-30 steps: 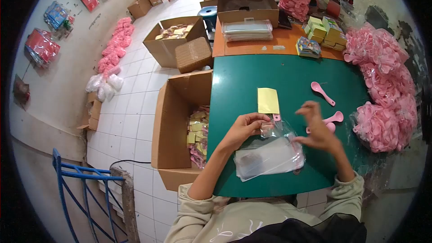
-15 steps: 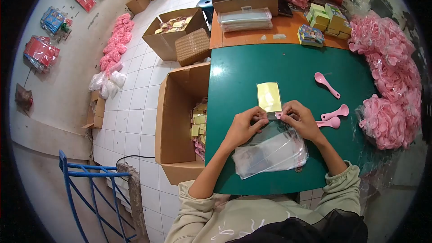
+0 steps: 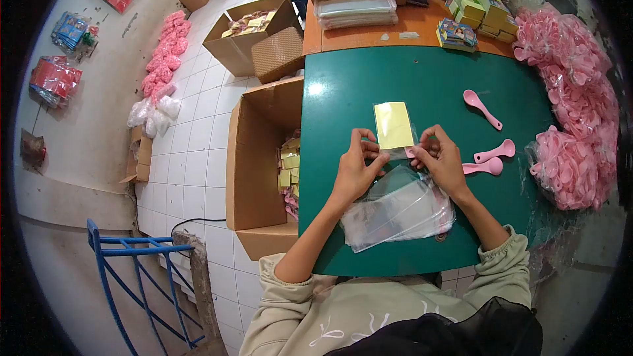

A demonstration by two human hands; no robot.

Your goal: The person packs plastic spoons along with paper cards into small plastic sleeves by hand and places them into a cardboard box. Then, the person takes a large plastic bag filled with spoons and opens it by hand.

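A clear plastic bag with a yellow card (image 3: 394,125) in it stretches between my two hands above the green table (image 3: 356,79). My left hand (image 3: 360,163) pinches its lower left edge. My right hand (image 3: 440,160) pinches the lower right corner, where the pink end of a spoon shows at the fingertips; the rest of that spoon is hidden. Below my hands lies a fanned stack of clear bags (image 3: 389,217). To the right are three loose pink spoons, one farther back (image 3: 482,110) and two close together (image 3: 495,151).
Bagged pink spoons (image 3: 570,168) line the table's right side. At the back, an orange surface (image 3: 422,18) bears packs of clear bags (image 3: 356,12) and small card boxes (image 3: 456,35). An open carton (image 3: 254,171) of yellow-carded packs stands left of the table.
My right hand has come in from the right and closed on the bag's lower corner. The camera view has shifted, so the table sits higher in the picture.
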